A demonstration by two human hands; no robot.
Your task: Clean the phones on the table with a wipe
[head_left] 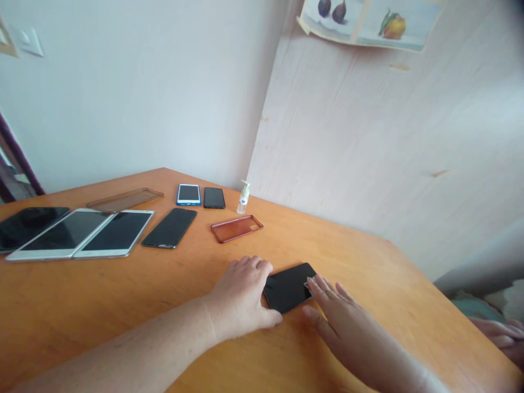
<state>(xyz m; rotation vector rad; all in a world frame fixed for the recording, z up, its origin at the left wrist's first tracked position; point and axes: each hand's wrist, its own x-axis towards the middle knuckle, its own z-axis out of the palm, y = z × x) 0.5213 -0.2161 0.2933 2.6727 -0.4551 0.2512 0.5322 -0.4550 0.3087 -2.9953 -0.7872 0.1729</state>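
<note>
A black smartphone (289, 287) lies screen up on the wooden table in front of me. My left hand (244, 295) grips its left end, thumb at the near edge and fingers curled by the far corner. Over the right end, my right hand (341, 314) has its fingers stretched out, with the fingertips at the screen. A small pale patch shows beside those fingertips; I cannot tell whether it is a reflection or an object. Beyond the phone lies a reddish-brown clear phone case (218, 234).
Farther back stand a small pump bottle (243, 199), a blue-edged phone (189, 194) and a small black phone (214, 198). Leftward are another black phone (170, 228), white tablets (114, 232), a dark tablet (30, 224) and a brownish clear case (126, 200). Another person's hand (501, 333) appears far right.
</note>
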